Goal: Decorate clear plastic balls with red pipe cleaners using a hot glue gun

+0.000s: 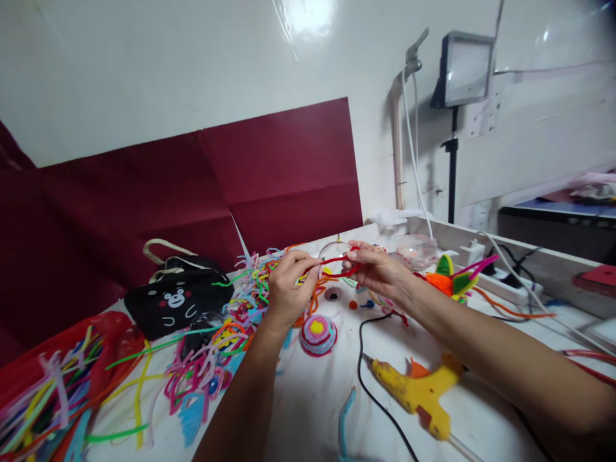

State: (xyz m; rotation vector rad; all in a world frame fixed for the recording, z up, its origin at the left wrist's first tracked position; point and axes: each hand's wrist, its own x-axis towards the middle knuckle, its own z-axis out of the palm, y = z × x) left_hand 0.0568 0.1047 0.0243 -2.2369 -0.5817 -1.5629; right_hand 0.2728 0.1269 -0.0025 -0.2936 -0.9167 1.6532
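Between my two hands runs a red pipe cleaner (pixel 332 260), bent back on itself into a narrow loop. My left hand (pixel 290 289) pinches one end between thumb and fingers. My right hand (pixel 373 264) has its fingers closed around the other part of it. Just below them on the white table lies a round coiled pipe-cleaner piece (pixel 318 335) in pink, blue and purple with a yellow middle. A small ring with a dark centre (pixel 333 293) and an orange bead-like ball (pixel 353 305) sit behind that piece.
A yellow glue gun (pixel 418 391) with a black cord lies under my right forearm. Tangled pipe cleaners (pixel 240 321) cover the left side, near a black bag (pixel 180 295) and a red plastic bag (pixel 115 340). A power strip (pixel 510 285) stands at the right, behind an orange-and-green pipe-cleaner figure (pixel 443 282).
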